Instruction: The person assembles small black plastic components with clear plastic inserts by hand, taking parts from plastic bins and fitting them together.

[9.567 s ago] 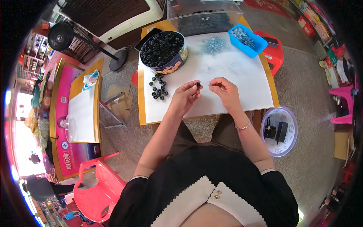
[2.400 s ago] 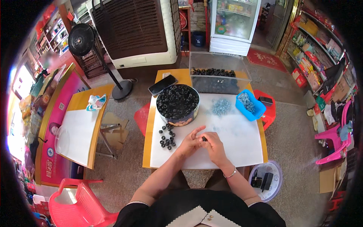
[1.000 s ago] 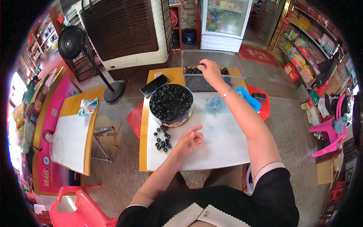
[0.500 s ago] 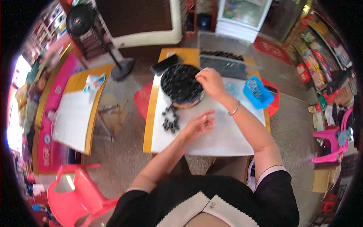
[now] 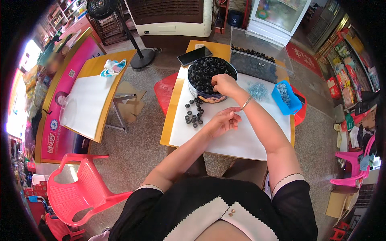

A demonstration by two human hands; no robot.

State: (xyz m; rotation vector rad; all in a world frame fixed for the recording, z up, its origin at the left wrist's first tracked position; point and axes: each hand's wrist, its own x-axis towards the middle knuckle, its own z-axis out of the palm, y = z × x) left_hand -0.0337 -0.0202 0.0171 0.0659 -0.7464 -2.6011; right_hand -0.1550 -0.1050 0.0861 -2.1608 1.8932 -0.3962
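Note:
A round tin [image 5: 209, 97] with a patterned side stands on the white-topped table, heaped with black ring-shaped beads [image 5: 207, 72]. My right hand [image 5: 226, 85] reaches over the tin's near right rim. Its fingers are pressed together down at the beads, and whatever they pinch is hidden. Lower down, my left hand [image 5: 223, 122] hovers palm up above the white surface, fingers loosely curled and apart, no object visible in it. Left of that hand, several loose black beads [image 5: 194, 119] lie scattered beside the tin.
Beyond the tin lies a phone [image 5: 195, 56]. A clear box [image 5: 253, 66] of black pieces stands at the far right, near a pile of small clear pieces [image 5: 257, 91] and a blue basket [image 5: 286, 99] holding more. Red stools flank the table; a pink chair [image 5: 82, 188] stands left.
My right hand has moved from the tin's right rim inward and nearer, down to the beads. The left hand stays palm up, close to the right wrist. The whole view has shifted.

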